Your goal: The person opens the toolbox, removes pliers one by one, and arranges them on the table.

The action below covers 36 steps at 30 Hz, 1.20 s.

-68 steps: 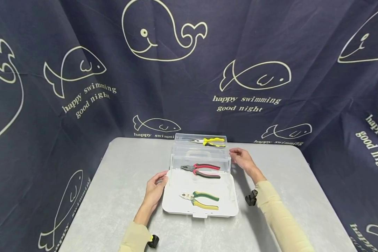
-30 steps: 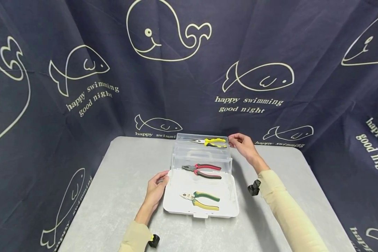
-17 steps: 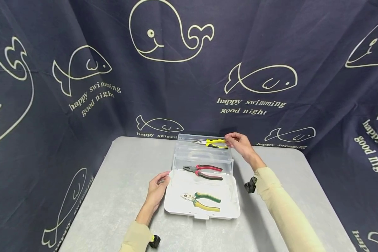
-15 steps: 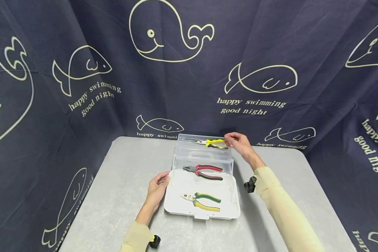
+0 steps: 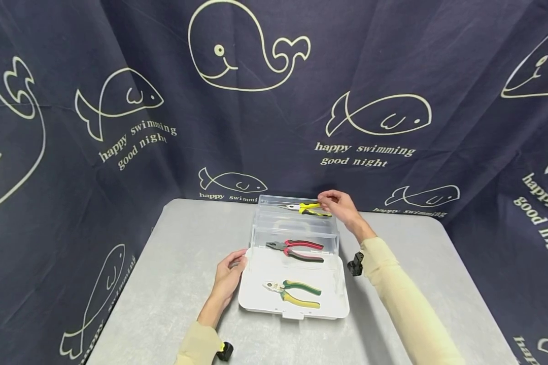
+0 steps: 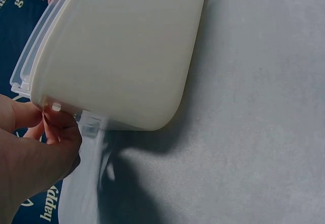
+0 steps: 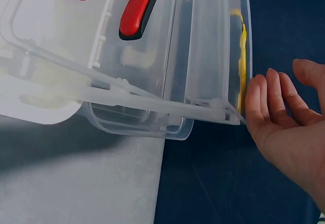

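An opened toolbox has a white part in front and clear tiers behind it. Its left side is pinched at the rim between thumb and fingers of my left hand. Green-and-yellow pliers lie in the white part, and red-and-black pliers in the clear tier behind. Yellow-and-black needle-nose pliers lie in the farthest tier. My right hand is at that tier's far right corner; in the right wrist view its fairly straight fingertips touch the outer wall, with the thumb apart.
The toolbox stands on a grey table. Close behind the table's far edge hangs a dark blue curtain with fish and whale drawings. Wrist cameras are strapped to both forearms.
My right hand has moved from the middle of the toolbox's right side to its far corner, then left along the farthest tier. The left hand keeps its place at the rim.
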### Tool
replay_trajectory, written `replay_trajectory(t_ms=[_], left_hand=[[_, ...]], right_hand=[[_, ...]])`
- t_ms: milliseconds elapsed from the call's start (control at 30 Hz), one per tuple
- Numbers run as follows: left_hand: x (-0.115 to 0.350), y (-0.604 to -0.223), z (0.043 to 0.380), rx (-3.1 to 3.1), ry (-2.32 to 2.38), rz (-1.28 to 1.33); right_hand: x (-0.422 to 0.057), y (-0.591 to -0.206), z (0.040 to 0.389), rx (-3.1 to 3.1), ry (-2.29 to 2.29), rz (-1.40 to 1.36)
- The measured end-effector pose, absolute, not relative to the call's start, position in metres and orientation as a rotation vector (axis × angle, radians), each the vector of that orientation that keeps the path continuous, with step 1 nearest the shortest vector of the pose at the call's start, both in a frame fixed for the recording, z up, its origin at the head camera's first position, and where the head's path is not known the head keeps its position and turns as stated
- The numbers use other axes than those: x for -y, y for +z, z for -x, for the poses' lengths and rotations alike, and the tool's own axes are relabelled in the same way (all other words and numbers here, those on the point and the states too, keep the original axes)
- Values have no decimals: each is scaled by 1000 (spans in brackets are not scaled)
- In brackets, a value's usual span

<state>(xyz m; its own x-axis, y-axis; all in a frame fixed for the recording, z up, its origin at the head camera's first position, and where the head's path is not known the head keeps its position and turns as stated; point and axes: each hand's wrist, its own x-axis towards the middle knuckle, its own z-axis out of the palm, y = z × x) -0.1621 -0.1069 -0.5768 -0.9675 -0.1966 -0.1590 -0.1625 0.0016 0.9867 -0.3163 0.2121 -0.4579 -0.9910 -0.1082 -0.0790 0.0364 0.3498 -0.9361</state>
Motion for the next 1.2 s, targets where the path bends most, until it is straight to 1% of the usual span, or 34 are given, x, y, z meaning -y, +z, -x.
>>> replay_trajectory(t_ms=[533, 867, 1000, 1200], left_hand=[[106, -579, 161, 2186, -2174, -384], [106, -579, 162, 2194, -2176, -394], [106, -580, 161, 2201, -2172, -403], [107, -578, 161, 2191, -2188, -400]], right_hand=[[-193, -455, 315, -2758, -1348, 251], [-183, -458, 318, -2778, -1194, 357], [-178, -459, 318, -2802, -1056, 421], [-173, -456, 319, -2841, -845, 386]])
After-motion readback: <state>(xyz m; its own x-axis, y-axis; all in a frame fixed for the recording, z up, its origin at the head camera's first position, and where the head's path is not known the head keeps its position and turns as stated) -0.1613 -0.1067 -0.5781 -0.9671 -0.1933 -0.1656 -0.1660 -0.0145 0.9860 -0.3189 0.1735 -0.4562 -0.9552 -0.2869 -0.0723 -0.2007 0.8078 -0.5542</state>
